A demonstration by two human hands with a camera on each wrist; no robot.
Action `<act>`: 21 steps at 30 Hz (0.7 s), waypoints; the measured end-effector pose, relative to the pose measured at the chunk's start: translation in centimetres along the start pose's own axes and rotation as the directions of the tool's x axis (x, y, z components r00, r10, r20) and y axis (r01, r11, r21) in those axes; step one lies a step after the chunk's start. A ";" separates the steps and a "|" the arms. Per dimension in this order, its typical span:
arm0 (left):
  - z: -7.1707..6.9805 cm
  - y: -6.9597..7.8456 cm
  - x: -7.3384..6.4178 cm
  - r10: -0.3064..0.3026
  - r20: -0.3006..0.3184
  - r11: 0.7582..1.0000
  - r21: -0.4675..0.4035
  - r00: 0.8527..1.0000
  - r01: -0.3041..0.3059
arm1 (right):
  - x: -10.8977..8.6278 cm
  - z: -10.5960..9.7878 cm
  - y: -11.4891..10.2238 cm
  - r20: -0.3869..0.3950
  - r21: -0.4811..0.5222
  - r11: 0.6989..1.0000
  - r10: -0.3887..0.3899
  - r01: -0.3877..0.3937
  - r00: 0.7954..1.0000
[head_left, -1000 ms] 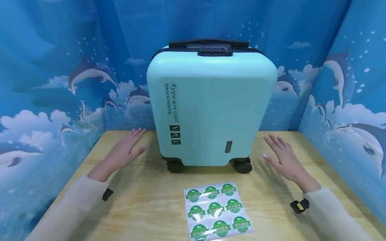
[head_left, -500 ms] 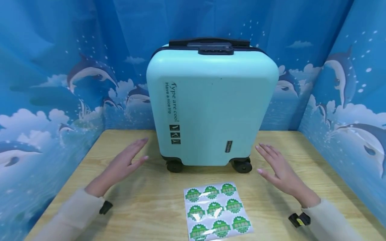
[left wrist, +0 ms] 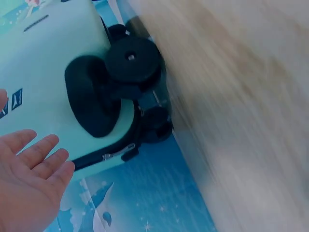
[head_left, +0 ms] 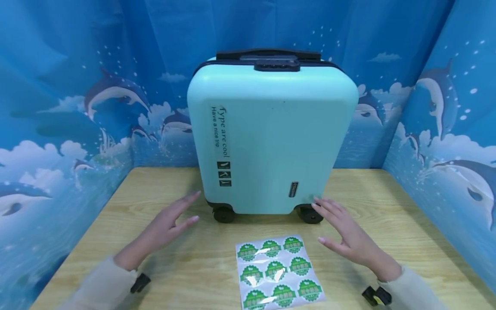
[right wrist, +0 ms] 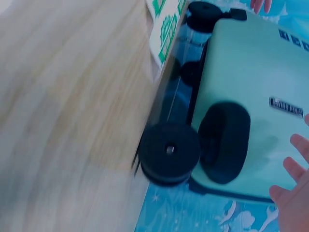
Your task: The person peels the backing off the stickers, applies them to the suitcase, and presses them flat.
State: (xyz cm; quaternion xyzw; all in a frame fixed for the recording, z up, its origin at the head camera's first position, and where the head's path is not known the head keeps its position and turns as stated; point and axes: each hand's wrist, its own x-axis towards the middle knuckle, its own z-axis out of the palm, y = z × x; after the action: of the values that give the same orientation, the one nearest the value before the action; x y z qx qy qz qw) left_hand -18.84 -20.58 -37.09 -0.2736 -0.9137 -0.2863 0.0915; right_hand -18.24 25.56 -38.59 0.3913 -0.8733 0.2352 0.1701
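Note:
A mint-green suitcase (head_left: 267,142) stands upright on its black wheels at the back of the table. My left hand (head_left: 164,226) is held out with straight fingers in front of its lower left corner. In the left wrist view the left palm (left wrist: 31,188) shows with nothing in it, beside a black wheel (left wrist: 133,60). My right hand (head_left: 348,234) reaches toward the lower right corner, fingers extended and overlapping a wheel (head_left: 310,214) in the head view. Between the hands lies a sheet of round green stickers (head_left: 277,272), flat on the wood, touched by neither hand.
The wooden table (head_left: 186,275) ends at blue curtains (head_left: 162,34) printed with dolphins and clouds, behind and on both sides. The suitcase has a black handle (head_left: 267,55) and a combination lock (head_left: 277,65) on top. Black straps (head_left: 140,283) sit at both wrists.
Both hands have moved inward and nearer to me, from beside the suitcase to in front of its lower corners. The suitcase and sticker sheet stay in place.

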 end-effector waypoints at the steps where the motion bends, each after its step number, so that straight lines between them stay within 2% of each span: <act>1: 0.2 0.1 -0.1 0.003 -0.004 1.000 -0.010 1.000 -0.003 | 0.1 0.2 -0.2 0.008 0.005 1.000 0.002 -0.002 1.000; 5: 0.9 0.3 -0.3 0.019 -0.014 0.997 -0.073 1.000 -0.020 | 0.5 1.0 -0.9 0.027 0.023 1.000 0.001 -0.002 1.000; 8: 1.7 0.6 -0.4 0.025 0.000 0.991 -0.130 1.000 -0.025 | 0.7 1.7 -1.2 0.035 0.032 0.999 -0.009 0.008 0.999; 14: 3.1 1.6 -0.6 0.016 0.044 0.963 -0.268 0.999 -0.004 | 1.7 3.1 -2.2 0.082 0.059 0.998 0.000 -0.005 0.997; 16: 3.5 2.0 -0.5 -0.001 0.049 0.955 -0.296 0.999 0.016 | 2.0 3.5 -2.5 0.096 0.071 0.997 -0.002 -0.004 0.995; 19: 4.1 2.4 -0.4 -0.065 0.078 0.933 -0.349 0.995 0.088 | 2.4 4.1 -2.8 0.104 0.092 0.996 -0.014 0.004 0.994; 21: 4.4 2.6 -0.3 -0.121 0.109 0.907 -0.393 0.987 0.155 | 2.5 4.4 -3.0 0.111 0.106 0.994 -0.008 -0.004 0.994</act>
State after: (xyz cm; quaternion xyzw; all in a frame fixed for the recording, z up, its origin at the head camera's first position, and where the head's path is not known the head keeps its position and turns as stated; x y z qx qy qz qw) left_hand -17.20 -16.37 -39.58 -0.2327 -0.8559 -0.4611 -0.0245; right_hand -18.06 19.89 -40.23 0.4131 -0.8673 0.2591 0.1002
